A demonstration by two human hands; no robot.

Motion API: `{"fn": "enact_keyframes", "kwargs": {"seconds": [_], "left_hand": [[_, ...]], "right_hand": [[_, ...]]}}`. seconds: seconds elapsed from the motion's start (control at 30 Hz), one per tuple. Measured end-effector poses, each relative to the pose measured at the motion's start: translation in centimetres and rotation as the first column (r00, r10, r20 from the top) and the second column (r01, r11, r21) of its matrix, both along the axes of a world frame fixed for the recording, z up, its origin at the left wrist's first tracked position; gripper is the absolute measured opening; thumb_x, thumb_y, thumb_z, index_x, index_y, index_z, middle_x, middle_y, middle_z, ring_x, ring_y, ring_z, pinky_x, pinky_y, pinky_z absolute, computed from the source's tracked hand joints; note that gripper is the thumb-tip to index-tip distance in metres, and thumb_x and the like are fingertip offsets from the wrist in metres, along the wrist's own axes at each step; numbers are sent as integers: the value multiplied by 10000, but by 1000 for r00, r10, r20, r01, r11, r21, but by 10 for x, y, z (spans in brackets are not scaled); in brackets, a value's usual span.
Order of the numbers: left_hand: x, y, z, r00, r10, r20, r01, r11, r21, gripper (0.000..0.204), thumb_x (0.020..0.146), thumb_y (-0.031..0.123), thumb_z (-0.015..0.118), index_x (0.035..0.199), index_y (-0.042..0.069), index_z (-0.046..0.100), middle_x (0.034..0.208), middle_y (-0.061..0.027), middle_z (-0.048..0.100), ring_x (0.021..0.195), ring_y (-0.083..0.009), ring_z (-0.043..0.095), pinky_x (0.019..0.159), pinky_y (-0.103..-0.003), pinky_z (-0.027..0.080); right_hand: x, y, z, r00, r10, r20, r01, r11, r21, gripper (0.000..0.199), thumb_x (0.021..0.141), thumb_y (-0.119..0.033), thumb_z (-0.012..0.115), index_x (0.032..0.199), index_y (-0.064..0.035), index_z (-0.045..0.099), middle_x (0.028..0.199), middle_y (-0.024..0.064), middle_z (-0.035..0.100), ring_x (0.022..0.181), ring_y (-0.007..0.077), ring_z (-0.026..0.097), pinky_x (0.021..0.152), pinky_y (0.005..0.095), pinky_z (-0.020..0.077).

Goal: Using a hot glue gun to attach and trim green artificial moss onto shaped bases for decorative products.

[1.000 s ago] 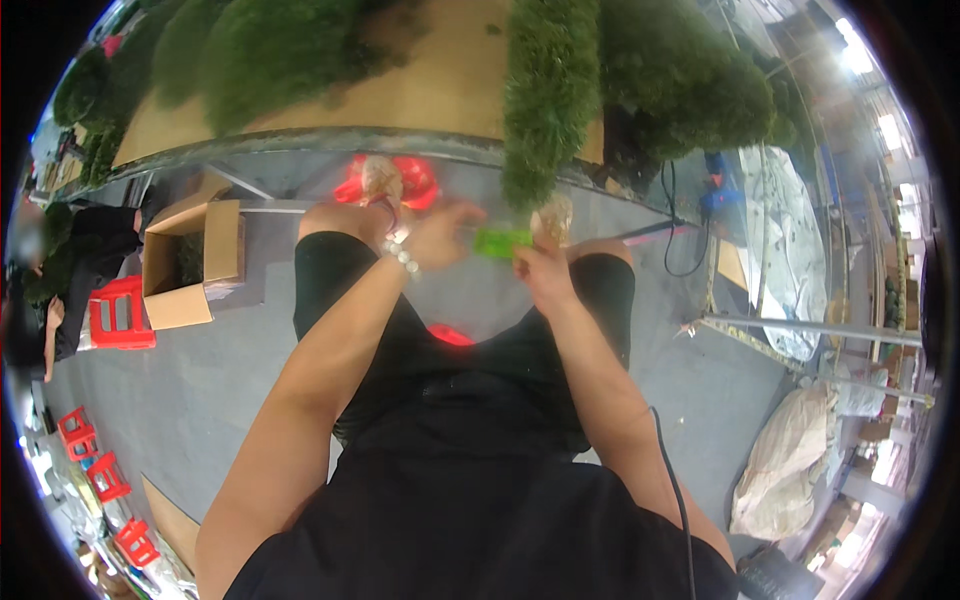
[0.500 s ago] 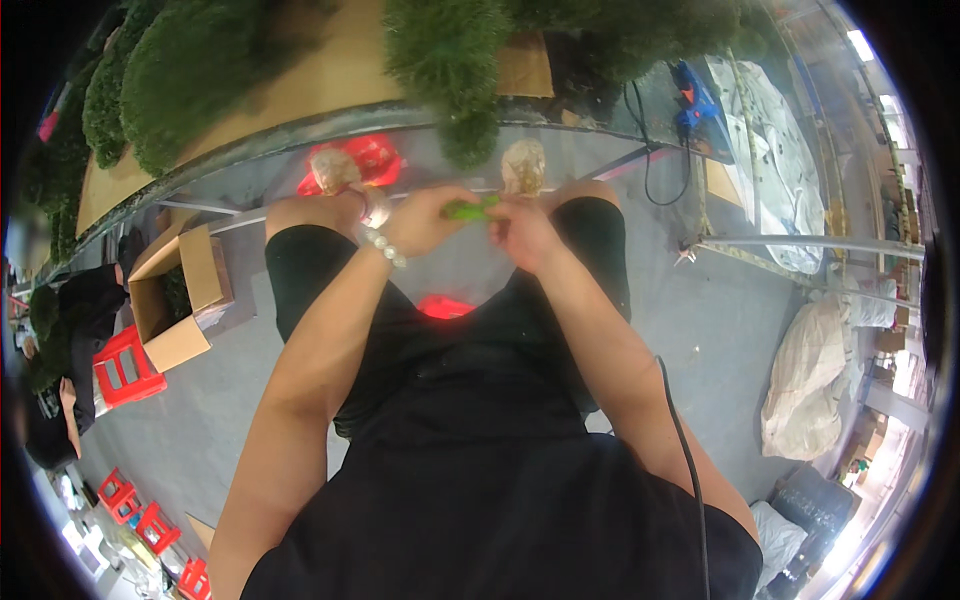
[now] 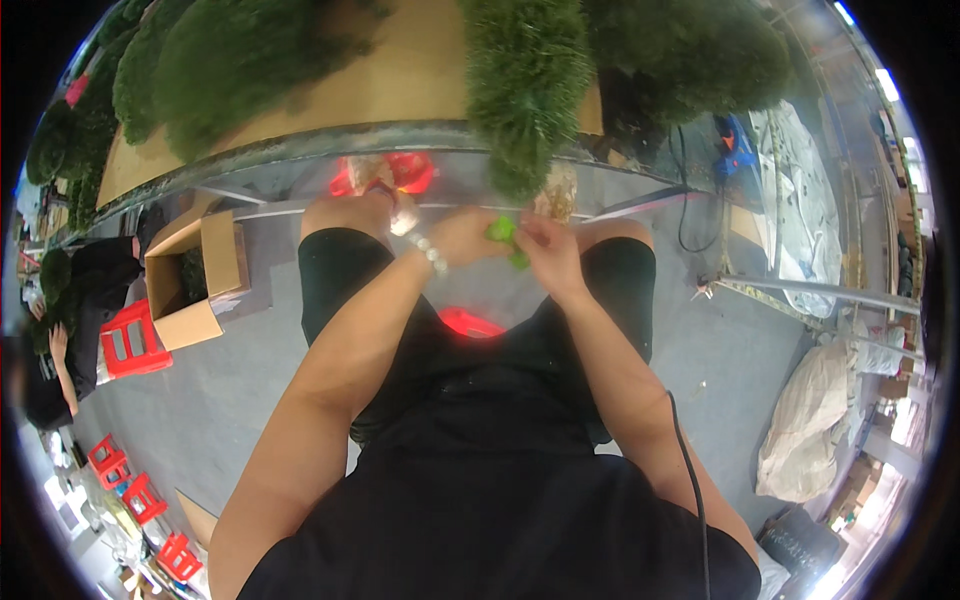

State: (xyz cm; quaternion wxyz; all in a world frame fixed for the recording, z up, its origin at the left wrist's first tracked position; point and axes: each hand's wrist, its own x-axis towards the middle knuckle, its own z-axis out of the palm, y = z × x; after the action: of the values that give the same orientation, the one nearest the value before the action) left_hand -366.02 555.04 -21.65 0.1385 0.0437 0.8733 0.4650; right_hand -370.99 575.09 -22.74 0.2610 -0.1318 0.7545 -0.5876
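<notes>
A small bright green leafy piece is between my two hands, above the gap between my knees. My left hand, with a pale beaded bracelet at its wrist, has its fingers closed on the piece from the left. From the right, my right hand pinches at it with thumb and fingers. The piece's exact kind is too small to tell. Just beyond my hands, a dark green bushy foliage bundle hangs over the table's near edge.
A brown table carries more bushy green foliage. To the left are an open cardboard box, a red stool and another person's arm. A blue-handled tool and a pale sack are on the right.
The green piece has turned from lying nearly level to bunched and partly hanging down. My hands remain close together on it. The whole view has shifted, carrying the surroundings rightward.
</notes>
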Motion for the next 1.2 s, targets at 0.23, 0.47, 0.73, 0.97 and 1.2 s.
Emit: {"fn": "enact_keyframes", "kwargs": {"seconds": [0.23,0.47,0.73,0.97,1.2], "left_hand": [[-2,-5,-12,909,215,356,-327,898,293,293,949,272,657,1004,-16,683,866,-82,699,744,-129,676,661,-286,570],[0,-1,8,957,150,248,-160,987,19,341,941,342,639,1005,13,706,899,-101,711,762,-189,692,695,-331,557],[6,6,13,985,100,138,-92,994,-64,336,933,361,569,948,53,701,919,-177,687,867,-334,666,770,-425,504],[3,16,20,980,196,27,-196,981,7,275,905,286,562,897,34,670,925,-180,684,885,-362,663,772,-449,503],[8,33,23,941,334,-50,-338,929,-153,233,875,219,539,906,31,673,928,-204,685,904,-408,648,792,-493,506]], "right_hand": [[0,-5,-2,994,72,81,-68,996,-61,471,887,-125,703,1314,28,575,982,87,716,903,126,656,792,275,515],[-1,0,-1,984,172,52,-177,980,96,616,910,-188,707,1415,52,447,1049,132,699,923,179,675,809,313,535],[11,-6,18,806,327,-493,-192,933,305,615,863,-60,624,1440,0,418,861,142,638,794,274,659,723,377,506],[12,-4,5,890,193,-413,-96,965,244,614,853,-33,605,1437,-96,430,820,131,621,777,315,634,713,403,492],[21,-13,14,762,252,-596,-33,935,354,572,873,-19,564,1428,-131,482,960,177,672,876,380,647,753,453,510]]}}
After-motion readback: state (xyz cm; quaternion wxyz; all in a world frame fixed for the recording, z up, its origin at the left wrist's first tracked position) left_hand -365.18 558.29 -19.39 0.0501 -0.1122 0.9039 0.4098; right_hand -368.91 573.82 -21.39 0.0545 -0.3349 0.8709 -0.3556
